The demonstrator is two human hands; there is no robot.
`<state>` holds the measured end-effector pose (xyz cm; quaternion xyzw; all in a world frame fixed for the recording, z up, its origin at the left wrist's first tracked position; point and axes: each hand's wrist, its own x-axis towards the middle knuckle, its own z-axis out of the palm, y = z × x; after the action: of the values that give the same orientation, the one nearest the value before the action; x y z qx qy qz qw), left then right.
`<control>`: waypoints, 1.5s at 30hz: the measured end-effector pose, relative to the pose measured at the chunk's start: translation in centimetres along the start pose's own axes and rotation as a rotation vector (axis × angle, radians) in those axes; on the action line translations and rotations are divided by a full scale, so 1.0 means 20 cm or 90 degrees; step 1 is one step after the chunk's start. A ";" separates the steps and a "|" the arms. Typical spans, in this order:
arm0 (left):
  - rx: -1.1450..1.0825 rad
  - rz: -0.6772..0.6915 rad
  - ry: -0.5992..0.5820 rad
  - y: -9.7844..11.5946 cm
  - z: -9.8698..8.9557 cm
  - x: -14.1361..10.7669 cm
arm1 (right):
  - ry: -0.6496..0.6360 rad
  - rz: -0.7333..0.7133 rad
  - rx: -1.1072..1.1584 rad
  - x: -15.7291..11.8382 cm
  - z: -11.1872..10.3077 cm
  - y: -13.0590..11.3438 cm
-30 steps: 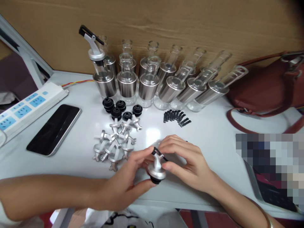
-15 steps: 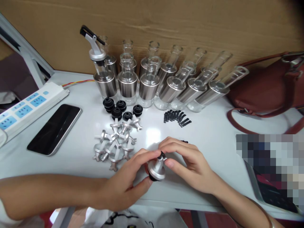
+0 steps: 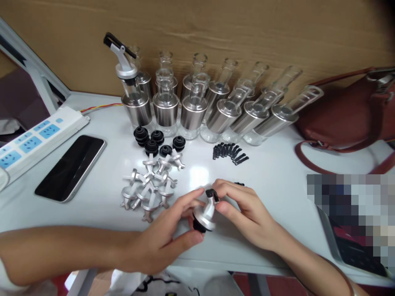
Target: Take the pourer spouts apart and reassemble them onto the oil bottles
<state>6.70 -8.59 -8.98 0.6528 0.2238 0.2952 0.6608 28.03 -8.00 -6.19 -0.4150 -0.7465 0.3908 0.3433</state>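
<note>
My left hand [image 3: 173,230] is closed around a bottle pourer [image 3: 206,218], with thumb and fingers at its black ribbed stopper. The pourer has a silver collar and spout, tilted to the upper right, and a black flap lever at the tip. My right hand [image 3: 243,209] pinches at that lever from the right; part of it is hidden by the fingers. Left of my hands lie loose silver pourer spouts [image 3: 150,203] in a pile. Several black rubber stoppers [image 3: 151,148] are grouped behind them. A fan of small black levers [image 3: 226,151] lies beyond my right hand.
Glass bottles with steel sleeves [image 3: 194,115] stand in rows at the back; the front-left bottle [image 3: 137,109] carries a fitted pourer [image 3: 126,68]. A phone [image 3: 70,168] and a power strip [image 3: 40,135] lie left. A brown bag [image 3: 342,119] sits right, near a partly blurred device [image 3: 348,246].
The pourer has turned slightly, showing more of its black lever and stopper. My left index finger has lifted off the spout tip, and my right fingers have shifted a little to the right.
</note>
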 end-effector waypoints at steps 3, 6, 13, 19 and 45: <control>-0.099 0.007 0.005 0.00 0.01 0.01 | 0.013 0.031 0.026 0.00 -0.01 0.01; -0.142 0.029 0.010 0.01 0.01 0.00 | -0.019 0.051 0.071 -0.01 -0.01 0.01; -0.130 0.043 0.025 -0.01 0.01 -0.01 | -0.060 0.003 0.149 0.00 -0.02 0.01; -0.059 0.021 -0.030 0.02 -0.02 0.01 | -0.005 -0.018 0.092 0.00 -0.02 0.02; -0.047 0.045 0.026 -0.01 0.01 -0.01 | 0.041 -0.085 -0.001 0.01 0.00 0.03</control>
<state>6.76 -8.81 -9.17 0.6291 0.2028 0.3393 0.6693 28.23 -7.64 -6.76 -0.3772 -0.7611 0.3528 0.3923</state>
